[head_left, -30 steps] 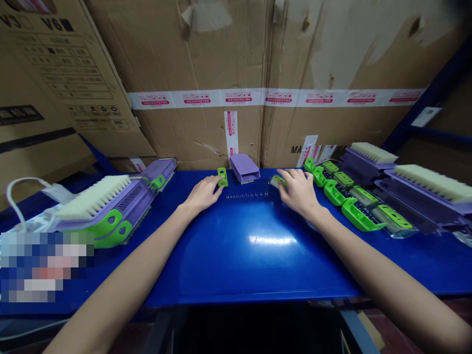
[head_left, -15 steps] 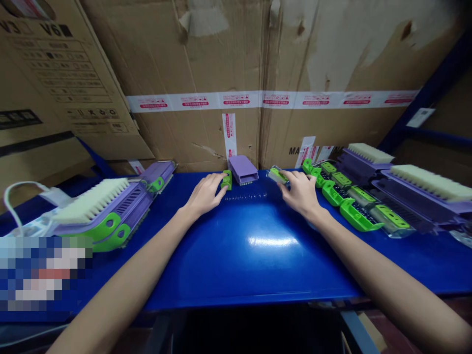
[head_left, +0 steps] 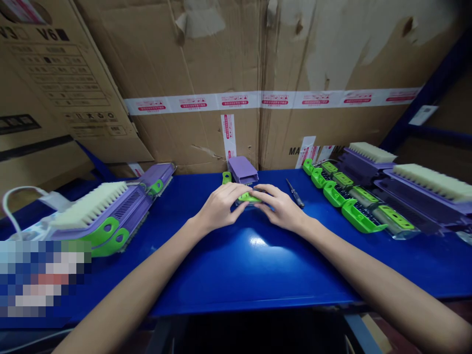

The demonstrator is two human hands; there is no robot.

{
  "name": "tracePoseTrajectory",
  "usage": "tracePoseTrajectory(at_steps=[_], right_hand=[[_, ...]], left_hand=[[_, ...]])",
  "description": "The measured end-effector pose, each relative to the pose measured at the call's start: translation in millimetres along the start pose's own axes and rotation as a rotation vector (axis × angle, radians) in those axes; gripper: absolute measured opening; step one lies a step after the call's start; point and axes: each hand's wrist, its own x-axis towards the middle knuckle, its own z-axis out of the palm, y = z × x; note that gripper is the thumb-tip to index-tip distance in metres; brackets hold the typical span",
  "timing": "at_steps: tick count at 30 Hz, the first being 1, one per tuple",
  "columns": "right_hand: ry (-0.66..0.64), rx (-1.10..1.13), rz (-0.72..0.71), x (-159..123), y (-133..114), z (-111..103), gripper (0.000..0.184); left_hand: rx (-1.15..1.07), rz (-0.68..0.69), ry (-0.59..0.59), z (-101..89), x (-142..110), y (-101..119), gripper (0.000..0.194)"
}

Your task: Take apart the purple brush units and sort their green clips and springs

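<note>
In the middle of the frame, the left hand (head_left: pixel 220 206) and right hand (head_left: pixel 283 209) pinch 1 green-topped clear casing (head_left: pixel 250 197) between curled, nearly closed fingers, seemingly to steady it from 2 sides; the screwdriver (head_left: pixel 295 194), right of centre, lies probably for easy reach.

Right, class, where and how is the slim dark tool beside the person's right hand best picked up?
Take the slim dark tool by its thicker end, probably with the right hand coming from above and the near side. That end points toward the person, the thin end away. It lies along the blue table, so a thumb-and-finger pinch across its width should suit.
</note>
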Motion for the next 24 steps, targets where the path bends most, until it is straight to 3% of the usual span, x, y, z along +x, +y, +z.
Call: tracePoseTrajectory(at_steps=[4, 7, 12, 14, 18, 21, 24], right_hand=[[0.023, -0.008, 0.045, 0.6, 3.1, -0.9, 0.043], [0.058, -0.057, 0.079, 0.6, 3.8, -3.3, 0.045], [0.092, -0.137, 0.119, -0.7, 6.5, -7.5, 0.041], [0.099, -0.149, 0.123, -0.9, 7.7, -7.1, 0.041], [0.089, -0.143, 0.091, -1.3, 9.2, -2.7, 0.040], [0.073, -0.152, 0.086, -1.7, 9.4, -0.3, 0.039], [0.061, -0.161, 0.092, -2.1, 9.2, -0.1, 0.038]], left_hand=[[0.009, -0.019, -0.005, -2.9, 0.5, -6.3, 0.026], [0.112, -0.063, 0.100, -9.9, -0.6, -20.4, 0.022], [0.366, -0.406, 0.303, -20.4, -12.8, -62.3, 0.025], [0.463, -0.562, 0.263, -20.9, -21.2, -78.7, 0.027], [0.620, -0.800, 0.031, -18.7, -34.9, -99.0, 0.032], [0.683, -0.913, -0.100, -18.5, -37.8, -103.7, 0.037], [0.725, -0.942, -0.144, -19.4, -36.6, -104.9, 0.041]])
